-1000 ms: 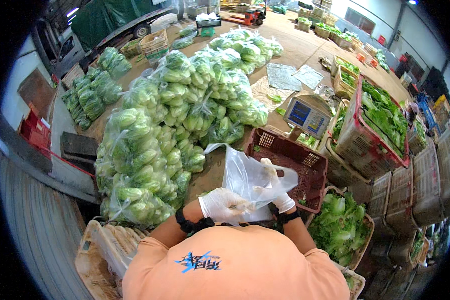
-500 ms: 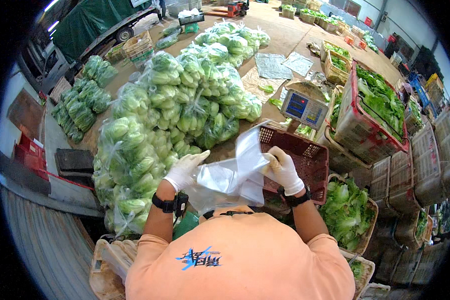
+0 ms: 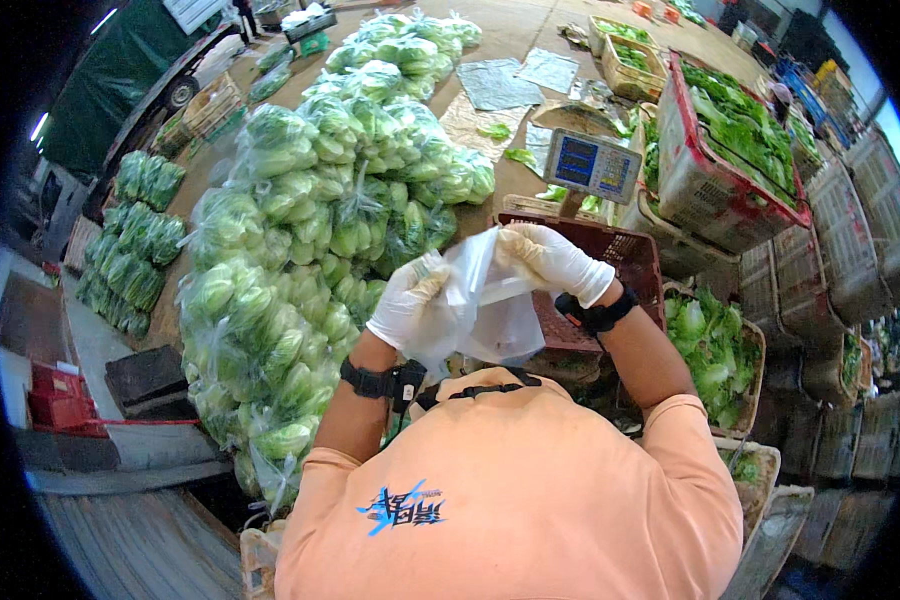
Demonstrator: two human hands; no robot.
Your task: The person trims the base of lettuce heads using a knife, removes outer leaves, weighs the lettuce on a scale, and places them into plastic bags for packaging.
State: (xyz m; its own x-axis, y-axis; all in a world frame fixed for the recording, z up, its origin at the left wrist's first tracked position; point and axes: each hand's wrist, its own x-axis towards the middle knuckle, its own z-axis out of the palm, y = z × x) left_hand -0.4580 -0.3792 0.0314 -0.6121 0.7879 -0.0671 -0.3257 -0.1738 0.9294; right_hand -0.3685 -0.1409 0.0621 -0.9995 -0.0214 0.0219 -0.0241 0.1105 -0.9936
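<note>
Fingers [image 3: 526,243] of left hand [image 3: 406,300] and right hand [image 3: 568,262] pinch a crinkled, translucent plastic bag [image 3: 473,290].

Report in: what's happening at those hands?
Left hand, right hand: both gripping clear plastic bag. Bag crumpled. Red-brown crate partly behind; nothing seen blocking.

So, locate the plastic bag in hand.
In the head view, the bag is near centre, in the grip of left hand and right hand, overlapping the left side of the maroon crate.
</note>
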